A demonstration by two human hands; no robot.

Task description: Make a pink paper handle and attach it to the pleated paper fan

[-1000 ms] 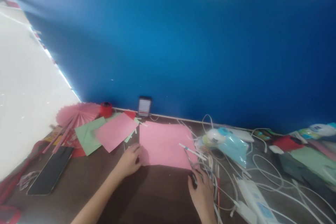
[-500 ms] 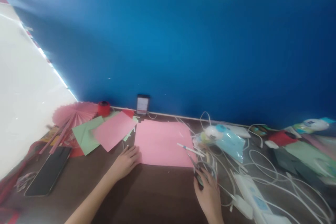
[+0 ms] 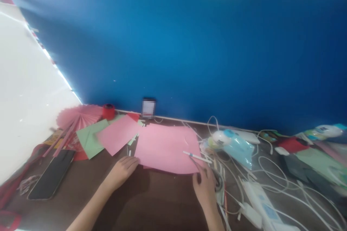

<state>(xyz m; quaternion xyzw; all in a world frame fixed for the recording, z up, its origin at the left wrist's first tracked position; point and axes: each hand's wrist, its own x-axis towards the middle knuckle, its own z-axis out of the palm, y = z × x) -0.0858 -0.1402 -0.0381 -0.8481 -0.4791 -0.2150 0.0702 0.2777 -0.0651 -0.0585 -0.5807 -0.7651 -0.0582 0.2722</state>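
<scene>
A large pink paper sheet (image 3: 165, 146) lies on the dark brown table (image 3: 162, 202) in front of me. My left hand (image 3: 121, 171) rests flat, fingers stretched out, with the fingertips touching the sheet's near left corner. My right hand (image 3: 204, 186) is curled at the sheet's near right corner, on the handles of a pair of scissors (image 3: 215, 184) whose blades point up over the paper. A white pen (image 3: 196, 156) lies on the sheet's right edge, just beyond that hand.
Smaller pink paper (image 3: 118, 133), green paper (image 3: 89, 139), a pleated pink fan (image 3: 78, 115) and a red tape roll (image 3: 108, 111) sit at the left. A black phone (image 3: 51, 178) lies near left. White cables, a power strip (image 3: 261, 202) and plastic packets (image 3: 235, 146) crowd the right. A blue partition (image 3: 189, 50) stands behind.
The pink sheet has slid a little to the left. My left hand drew back to its near left corner, and my right hand with the scissors moved left and up to the near right corner.
</scene>
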